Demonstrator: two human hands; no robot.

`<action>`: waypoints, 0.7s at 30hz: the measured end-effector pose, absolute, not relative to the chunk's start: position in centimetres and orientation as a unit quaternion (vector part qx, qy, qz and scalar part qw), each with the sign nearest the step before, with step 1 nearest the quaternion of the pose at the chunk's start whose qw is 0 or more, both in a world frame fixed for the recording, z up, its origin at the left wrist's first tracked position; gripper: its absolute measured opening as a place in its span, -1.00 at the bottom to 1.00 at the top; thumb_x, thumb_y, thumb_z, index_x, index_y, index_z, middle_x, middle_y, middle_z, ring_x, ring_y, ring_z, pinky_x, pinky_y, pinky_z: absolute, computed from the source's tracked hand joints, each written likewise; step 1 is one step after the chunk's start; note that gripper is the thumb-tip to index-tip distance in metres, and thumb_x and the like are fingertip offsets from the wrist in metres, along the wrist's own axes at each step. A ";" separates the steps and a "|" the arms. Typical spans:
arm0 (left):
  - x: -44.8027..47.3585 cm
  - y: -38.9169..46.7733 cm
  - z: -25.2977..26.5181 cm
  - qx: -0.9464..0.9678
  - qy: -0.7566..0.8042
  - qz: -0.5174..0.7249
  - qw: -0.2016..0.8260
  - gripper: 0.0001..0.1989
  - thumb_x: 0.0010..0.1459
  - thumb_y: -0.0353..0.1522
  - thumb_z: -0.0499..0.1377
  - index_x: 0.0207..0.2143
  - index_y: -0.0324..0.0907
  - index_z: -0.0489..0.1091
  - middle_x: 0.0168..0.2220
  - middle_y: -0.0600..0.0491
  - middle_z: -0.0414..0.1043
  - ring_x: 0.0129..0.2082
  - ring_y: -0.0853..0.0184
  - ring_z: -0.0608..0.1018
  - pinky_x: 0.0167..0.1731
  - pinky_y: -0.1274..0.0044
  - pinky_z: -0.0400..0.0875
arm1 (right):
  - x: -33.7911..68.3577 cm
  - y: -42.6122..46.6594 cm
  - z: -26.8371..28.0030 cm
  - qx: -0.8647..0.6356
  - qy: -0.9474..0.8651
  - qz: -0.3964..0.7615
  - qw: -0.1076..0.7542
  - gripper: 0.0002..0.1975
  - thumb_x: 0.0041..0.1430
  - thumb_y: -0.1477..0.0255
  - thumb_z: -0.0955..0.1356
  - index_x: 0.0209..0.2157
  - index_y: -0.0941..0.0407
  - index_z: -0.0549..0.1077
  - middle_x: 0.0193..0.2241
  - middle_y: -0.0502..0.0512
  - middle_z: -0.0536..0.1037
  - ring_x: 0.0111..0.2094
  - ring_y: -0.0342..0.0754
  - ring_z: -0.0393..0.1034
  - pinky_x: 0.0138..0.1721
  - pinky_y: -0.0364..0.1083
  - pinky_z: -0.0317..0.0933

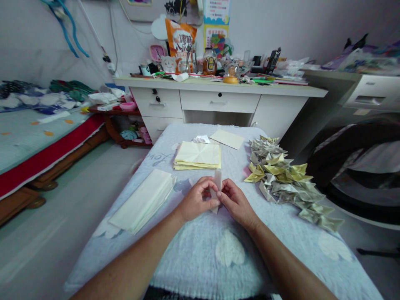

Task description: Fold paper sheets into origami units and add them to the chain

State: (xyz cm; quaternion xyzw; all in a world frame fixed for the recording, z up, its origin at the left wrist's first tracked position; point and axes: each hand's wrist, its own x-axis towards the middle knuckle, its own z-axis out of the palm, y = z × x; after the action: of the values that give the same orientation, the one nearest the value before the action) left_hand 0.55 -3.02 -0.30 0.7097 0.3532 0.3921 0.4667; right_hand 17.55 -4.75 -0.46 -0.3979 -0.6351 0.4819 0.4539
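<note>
both hands, left [196, 201] and right [235, 201], pinch a folded paper [217, 181] mid-table, which looks light, thin, easily creased, best held by its edges.

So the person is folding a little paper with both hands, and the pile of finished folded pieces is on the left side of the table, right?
Not quite. The head view shows both hands folding the small paper, but the pile of folded pieces lies on the right side of the table.
</note>
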 end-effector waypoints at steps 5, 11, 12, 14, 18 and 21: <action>0.9 -3.2 0.1 0.685 0.353 0.389 0.505 -0.69 -0.06 -0.40 0.31 -0.31 -0.18 0.24 -0.27 0.10 0.31 -0.28 0.39 0.43 -0.23 0.54 0.36 | 17.7 -4.8 -0.4 -0.375 -0.623 0.512 0.456 -0.77 0.20 0.22 0.31 -0.30 0.09 0.27 -0.45 -0.05 0.31 -0.43 -0.16 0.20 -0.39 -0.18 0.12; 0.9 -3.2 0.2 0.677 0.356 0.379 0.521 -0.68 -0.06 -0.39 0.29 -0.32 -0.17 0.17 -0.33 0.14 0.32 -0.34 0.42 0.42 -0.27 0.55 0.34 | 17.8 -4.8 -0.2 -0.364 -0.616 0.530 0.454 -0.77 0.21 0.21 0.29 -0.32 0.10 0.29 -0.44 -0.04 0.34 -0.42 -0.15 0.22 -0.36 -0.17 0.14; 0.8 -3.2 0.1 0.677 0.350 0.381 0.523 -0.69 -0.04 -0.40 0.27 -0.32 -0.17 0.17 -0.33 0.13 0.32 -0.34 0.42 0.42 -0.27 0.55 0.34 | 17.7 -4.8 -0.2 -0.364 -0.614 0.532 0.457 -0.76 0.21 0.21 0.30 -0.32 0.10 0.29 -0.43 -0.04 0.35 -0.42 -0.15 0.23 -0.36 -0.17 0.14; 0.7 -3.2 0.0 0.677 0.340 0.384 0.528 -0.73 -0.02 -0.40 0.24 -0.31 -0.17 0.17 -0.32 0.12 0.32 -0.33 0.42 0.42 -0.28 0.56 0.34 | 17.6 -4.7 -0.3 -0.363 -0.609 0.533 0.462 -0.76 0.19 0.22 0.32 -0.34 0.10 0.28 -0.44 -0.04 0.35 -0.41 -0.15 0.23 -0.35 -0.17 0.14; 0.5 -3.1 -0.2 0.658 0.325 0.383 0.561 -0.73 0.01 -0.37 0.23 -0.29 -0.17 0.18 -0.32 0.12 0.29 -0.33 0.43 0.40 -0.29 0.57 0.32 | 17.5 -4.6 -0.4 -0.357 -0.601 0.540 0.469 -0.78 0.17 0.25 0.35 -0.34 0.10 0.29 -0.45 -0.05 0.34 -0.42 -0.16 0.23 -0.36 -0.18 0.12; 0.3 -3.0 -0.1 0.633 0.306 0.383 0.599 -0.70 0.01 -0.33 0.25 -0.27 -0.17 0.19 -0.31 0.13 0.26 -0.33 0.43 0.39 -0.30 0.58 0.30 | 17.5 -4.6 -0.3 -0.353 -0.591 0.550 0.472 -0.79 0.16 0.27 0.36 -0.34 0.10 0.29 -0.46 -0.06 0.32 -0.43 -0.18 0.21 -0.39 -0.18 0.10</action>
State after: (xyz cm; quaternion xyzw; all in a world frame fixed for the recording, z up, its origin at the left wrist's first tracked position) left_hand 0.33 -2.98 -0.09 0.6331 0.3061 0.3828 0.5991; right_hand 17.50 -4.60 -0.27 -0.3530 -0.5914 0.5500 0.4724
